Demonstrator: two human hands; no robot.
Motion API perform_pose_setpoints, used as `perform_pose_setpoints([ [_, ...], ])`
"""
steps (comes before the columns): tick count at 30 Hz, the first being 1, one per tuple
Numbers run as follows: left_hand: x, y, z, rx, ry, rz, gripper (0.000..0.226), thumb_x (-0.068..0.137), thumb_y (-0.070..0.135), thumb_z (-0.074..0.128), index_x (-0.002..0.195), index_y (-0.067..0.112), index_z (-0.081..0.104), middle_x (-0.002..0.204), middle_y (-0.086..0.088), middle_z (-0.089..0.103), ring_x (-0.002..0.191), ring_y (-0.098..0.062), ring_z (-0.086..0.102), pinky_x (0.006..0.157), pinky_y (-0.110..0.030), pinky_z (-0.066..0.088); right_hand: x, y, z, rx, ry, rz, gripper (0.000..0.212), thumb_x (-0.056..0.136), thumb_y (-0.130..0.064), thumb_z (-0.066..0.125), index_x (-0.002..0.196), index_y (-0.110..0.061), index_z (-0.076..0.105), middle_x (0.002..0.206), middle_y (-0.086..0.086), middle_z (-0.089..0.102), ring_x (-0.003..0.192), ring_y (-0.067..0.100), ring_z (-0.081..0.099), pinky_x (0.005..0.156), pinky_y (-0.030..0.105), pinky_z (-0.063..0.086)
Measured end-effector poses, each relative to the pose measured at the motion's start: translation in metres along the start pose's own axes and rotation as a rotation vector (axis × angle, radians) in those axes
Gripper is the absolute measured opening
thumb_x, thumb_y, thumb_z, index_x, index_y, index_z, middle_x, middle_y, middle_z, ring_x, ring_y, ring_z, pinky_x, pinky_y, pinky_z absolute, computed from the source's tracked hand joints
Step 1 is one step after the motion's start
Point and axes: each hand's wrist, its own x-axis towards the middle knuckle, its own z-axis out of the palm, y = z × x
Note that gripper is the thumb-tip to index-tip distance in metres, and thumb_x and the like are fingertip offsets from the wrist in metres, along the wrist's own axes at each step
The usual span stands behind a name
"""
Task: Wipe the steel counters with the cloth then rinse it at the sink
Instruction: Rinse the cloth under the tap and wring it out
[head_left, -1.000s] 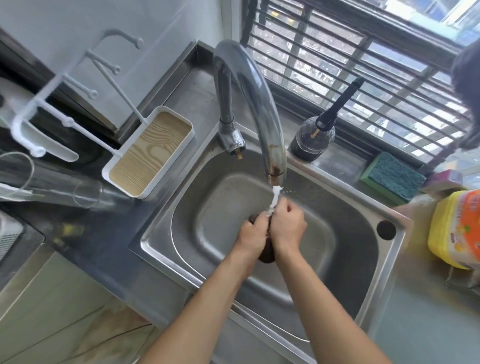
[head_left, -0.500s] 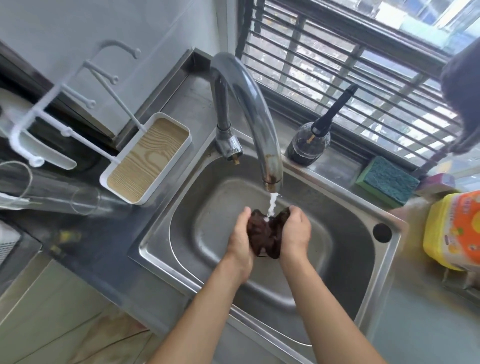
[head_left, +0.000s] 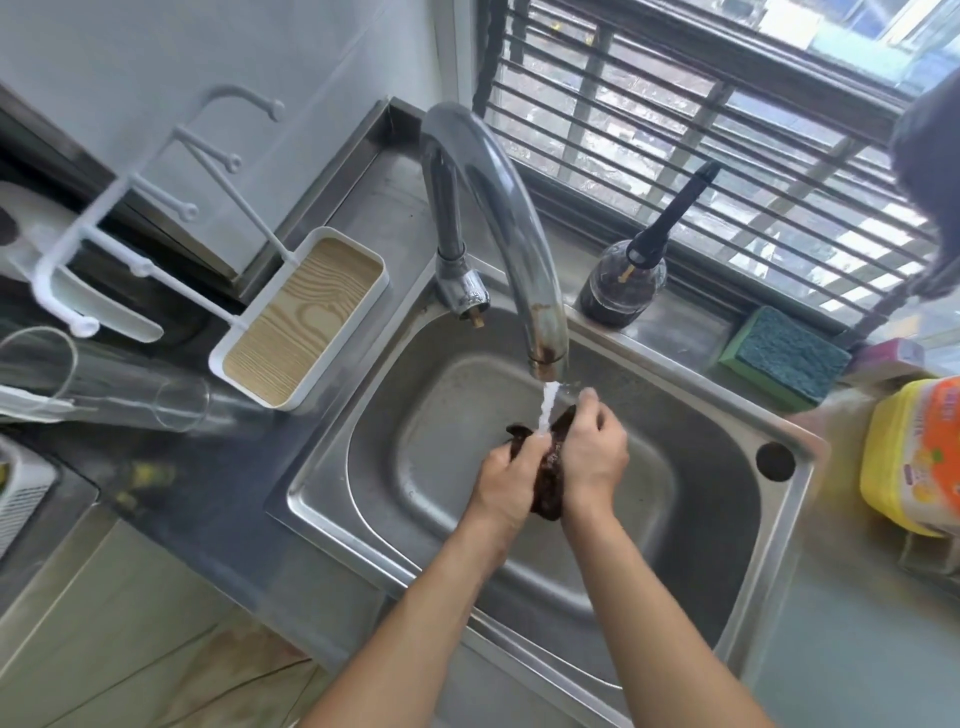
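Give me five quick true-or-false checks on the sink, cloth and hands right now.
1. Water runs from the faucet onto the cloth. True.
2. Only the left hand holds the cloth. False: the right hand grips it too.
3. The cloth is white. False: it is dark brown.
4. The green sponge lies on the ledge by the window. True.
5. The hands are over the counter, left of the sink. False: they are over the basin.

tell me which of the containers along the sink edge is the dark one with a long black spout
The dark round bottle with the long black spout, standing behind the steel sink by the window. The yellow tub with the orange label at right has no spout.
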Motion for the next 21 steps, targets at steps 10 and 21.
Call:
perform_pose_setpoints([
  [10, -0.004, -0.006, -0.001, -0.106, 0.107, -0.113, 0.032, 0.098, 0.025, 0.055, 0.075, 0.011, 0.072, 0.066, 0.005, 0.071, 0.064, -0.009, 0.066, 0.061, -0.022, 0.053, -0.001, 0.003, 0.004, -0.175, -0.029, -0.073, 0.043, 0.098, -0.032, 0.046, 0.067, -0.004, 0.057, 0.066, 0.012, 0.056, 0.077, 0.036, 0.054, 0.067, 0.036, 0.028],
  [21, 0.007, 0.004, -0.013, -0.2, 0.185, -0.123, 0.031, 0.1, 0.028, 0.053, 0.082, 0.009, 0.069, 0.073, -0.005, 0.071, 0.067, -0.017, 0.067, 0.056, -0.019, 0.051, -0.049, 0.015, 0.001, -0.153, -0.224, -0.301, 0.041, 0.095, -0.029, 0.056, 0.059, -0.016, 0.041, 0.053, -0.003, 0.047, 0.057, 0.013, 0.042, 0.06, 0.034, 0.03],
])
